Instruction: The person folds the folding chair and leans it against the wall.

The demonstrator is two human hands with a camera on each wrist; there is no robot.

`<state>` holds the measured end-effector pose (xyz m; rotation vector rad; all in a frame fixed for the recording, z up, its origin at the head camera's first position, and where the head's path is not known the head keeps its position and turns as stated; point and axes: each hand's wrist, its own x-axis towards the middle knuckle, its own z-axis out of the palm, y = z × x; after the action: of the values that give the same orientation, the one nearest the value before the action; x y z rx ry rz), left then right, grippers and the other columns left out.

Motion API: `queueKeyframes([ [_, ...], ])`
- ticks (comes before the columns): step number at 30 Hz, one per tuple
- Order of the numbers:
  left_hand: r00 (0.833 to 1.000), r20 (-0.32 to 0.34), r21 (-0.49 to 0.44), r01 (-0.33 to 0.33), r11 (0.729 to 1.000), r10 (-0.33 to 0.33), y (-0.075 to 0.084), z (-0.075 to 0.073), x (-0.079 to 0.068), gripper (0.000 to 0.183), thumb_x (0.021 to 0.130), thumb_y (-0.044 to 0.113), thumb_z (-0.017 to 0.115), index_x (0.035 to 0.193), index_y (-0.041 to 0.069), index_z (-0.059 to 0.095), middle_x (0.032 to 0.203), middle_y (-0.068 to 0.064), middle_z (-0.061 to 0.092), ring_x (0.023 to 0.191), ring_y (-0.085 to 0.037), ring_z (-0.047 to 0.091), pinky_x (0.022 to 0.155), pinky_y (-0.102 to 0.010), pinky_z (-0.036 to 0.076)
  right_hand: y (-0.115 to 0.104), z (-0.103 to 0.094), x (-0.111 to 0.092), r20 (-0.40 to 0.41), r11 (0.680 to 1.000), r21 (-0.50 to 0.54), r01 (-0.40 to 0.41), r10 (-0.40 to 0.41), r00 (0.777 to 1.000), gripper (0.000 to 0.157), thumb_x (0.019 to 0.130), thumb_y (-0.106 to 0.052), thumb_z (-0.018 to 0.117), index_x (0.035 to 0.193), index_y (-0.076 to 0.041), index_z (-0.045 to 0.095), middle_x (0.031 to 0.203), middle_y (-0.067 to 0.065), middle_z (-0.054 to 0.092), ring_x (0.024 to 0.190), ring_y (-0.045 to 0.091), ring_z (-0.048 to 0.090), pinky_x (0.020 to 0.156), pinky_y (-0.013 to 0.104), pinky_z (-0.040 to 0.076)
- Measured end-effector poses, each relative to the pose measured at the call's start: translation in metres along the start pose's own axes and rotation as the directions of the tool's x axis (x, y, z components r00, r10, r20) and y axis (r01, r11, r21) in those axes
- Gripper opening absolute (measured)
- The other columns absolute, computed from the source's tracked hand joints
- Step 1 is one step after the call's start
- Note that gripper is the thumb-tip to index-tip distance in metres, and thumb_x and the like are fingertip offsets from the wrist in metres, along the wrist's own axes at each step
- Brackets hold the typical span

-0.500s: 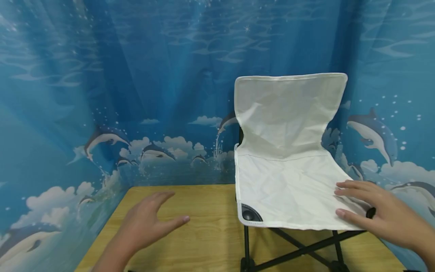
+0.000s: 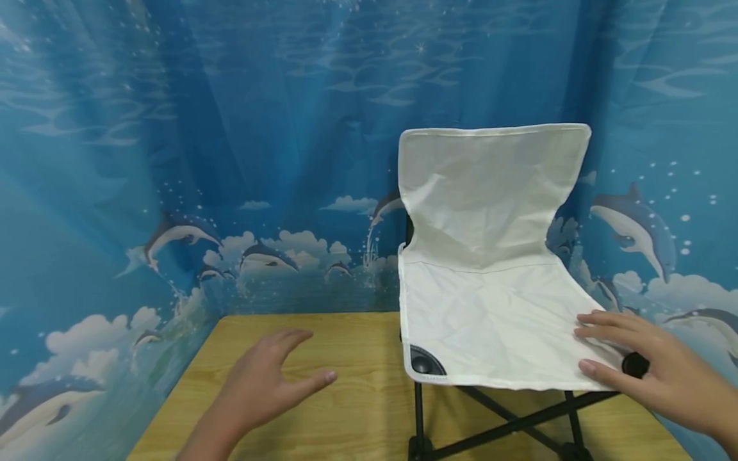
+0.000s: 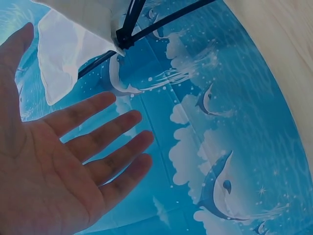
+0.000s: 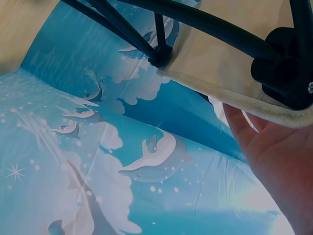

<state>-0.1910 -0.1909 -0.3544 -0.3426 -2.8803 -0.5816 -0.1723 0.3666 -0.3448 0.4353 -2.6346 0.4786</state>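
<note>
A folding chair [image 2: 484, 320] with white fabric and a black frame stands on the wooden table at the right of the head view. My right hand [image 2: 657, 365] is at the front right corner of the seat, fingers loosely extended over the fabric and thumb along the front edge. Beside that thumb a black corner piece [image 2: 634, 364] shows. In the right wrist view the hand [image 4: 283, 171] reaches up past the seat's edge, its fingertips hidden behind the fabric. My left hand [image 2: 262, 381] hovers over the table, left of the chair, empty, with fingers and thumb spread apart.
The wooden table top [image 2: 346, 358] extends under and left of the chair. A blue curtain [image 2: 288, 160] printed with dolphins and clouds hangs behind and along both sides. Crossed black legs [image 2: 513, 422] stand below the seat, and another black corner piece [image 2: 425, 363] is at its front left.
My left hand has shifted a little to the right, toward the chair. The right hand has slid slightly outward, uncovering more of the black corner piece. The chair stays in place.
</note>
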Motion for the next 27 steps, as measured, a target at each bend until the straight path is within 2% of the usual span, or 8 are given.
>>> queueKeyframes([
  [2, 1.000, -0.011, 0.002, -0.012, 1.000, 0.012, 0.001, 0.002, 0.000, 0.092, 0.083, 0.092, 0.056, 0.146, 0.026, 0.064, 0.152, -0.006, 0.061, 0.140, -0.040, 0.057, 0.106, -0.072, 0.047, 0.002, 0.001, -0.002, -0.016, 1.000, 0.010, 0.007, -0.007, 1.000, 0.051, 0.085, -0.035, 0.090, 0.131, -0.022, 0.075, 0.145, 0.018, 0.063, 0.126, 0.041, 0.053, 0.081, 0.078, 0.047],
  [6, 0.999, -0.027, -0.003, -0.025, 1.000, 0.024, 0.004, 0.005, 0.000, 0.090, 0.083, 0.091, 0.055, 0.145, 0.027, 0.065, 0.152, -0.005, 0.061, 0.141, -0.040, 0.056, 0.107, -0.071, 0.047, 0.006, 0.003, -0.005, -0.031, 1.000, 0.021, 0.006, -0.005, 1.000, 0.054, 0.085, -0.032, 0.090, 0.135, -0.023, 0.072, 0.144, 0.018, 0.063, 0.122, 0.038, 0.051, 0.079, 0.077, 0.050],
  [15, 0.997, -0.061, -0.030, -0.056, 0.998, 0.054, 0.014, 0.010, 0.005, 0.088, 0.083, 0.090, 0.058, 0.144, 0.027, 0.066, 0.151, -0.003, 0.062, 0.139, -0.036, 0.059, 0.107, -0.068, 0.049, 0.006, 0.007, -0.009, -0.030, 0.999, 0.043, -0.029, 0.031, 0.999, 0.052, 0.086, -0.032, 0.089, 0.134, -0.021, 0.072, 0.146, 0.021, 0.063, 0.121, 0.045, 0.052, 0.081, 0.080, 0.046],
  [17, 0.996, -0.063, -0.038, -0.065, 0.997, 0.062, 0.017, 0.011, 0.006, 0.087, 0.083, 0.090, 0.059, 0.143, 0.027, 0.066, 0.151, -0.003, 0.062, 0.138, -0.035, 0.059, 0.107, -0.068, 0.049, 0.006, 0.009, -0.011, -0.038, 0.999, 0.037, -0.033, 0.034, 0.999, 0.051, 0.085, -0.032, 0.090, 0.132, -0.022, 0.073, 0.145, 0.019, 0.064, 0.124, 0.037, 0.054, 0.081, 0.079, 0.047],
  [20, 0.995, -0.067, -0.043, -0.077, 0.996, 0.074, 0.021, 0.014, 0.007, 0.087, 0.083, 0.090, 0.059, 0.142, 0.027, 0.067, 0.151, -0.003, 0.063, 0.138, -0.034, 0.060, 0.107, -0.067, 0.050, 0.006, 0.011, -0.014, -0.043, 0.998, 0.046, -0.033, 0.035, 0.998, 0.049, 0.086, -0.030, 0.090, 0.131, -0.024, 0.074, 0.145, 0.018, 0.064, 0.124, 0.035, 0.053, 0.081, 0.079, 0.047],
  [23, 0.993, -0.081, -0.049, -0.091, 0.995, 0.086, 0.024, 0.016, 0.007, 0.086, 0.082, 0.089, 0.060, 0.142, 0.028, 0.067, 0.150, -0.001, 0.063, 0.137, -0.032, 0.060, 0.107, -0.065, 0.050, 0.006, 0.013, -0.015, -0.029, 0.998, 0.054, -0.040, 0.042, 0.999, 0.048, 0.087, -0.030, 0.088, 0.133, -0.025, 0.073, 0.146, 0.018, 0.062, 0.127, 0.037, 0.052, 0.080, 0.079, 0.044],
  [24, 0.993, -0.084, -0.054, -0.093, 0.994, 0.088, 0.025, 0.017, 0.007, 0.086, 0.082, 0.090, 0.060, 0.142, 0.029, 0.067, 0.150, 0.000, 0.063, 0.138, -0.031, 0.060, 0.107, -0.065, 0.050, 0.007, 0.013, -0.015, -0.020, 0.997, 0.062, -0.044, 0.045, 0.999, 0.048, 0.088, -0.029, 0.087, 0.134, -0.025, 0.072, 0.147, 0.018, 0.061, 0.125, 0.045, 0.050, 0.081, 0.079, 0.043],
  [27, 0.990, -0.097, -0.072, -0.106, 0.992, 0.098, 0.028, 0.018, 0.006, 0.085, 0.081, 0.089, 0.061, 0.142, 0.031, 0.067, 0.149, 0.002, 0.063, 0.138, -0.030, 0.060, 0.107, -0.065, 0.051, 0.009, 0.015, -0.016, -0.008, 0.996, 0.065, -0.056, 0.057, 0.998, 0.048, 0.090, -0.030, 0.085, 0.136, -0.029, 0.070, 0.149, 0.016, 0.059, 0.127, 0.046, 0.049, 0.083, 0.077, 0.042],
])
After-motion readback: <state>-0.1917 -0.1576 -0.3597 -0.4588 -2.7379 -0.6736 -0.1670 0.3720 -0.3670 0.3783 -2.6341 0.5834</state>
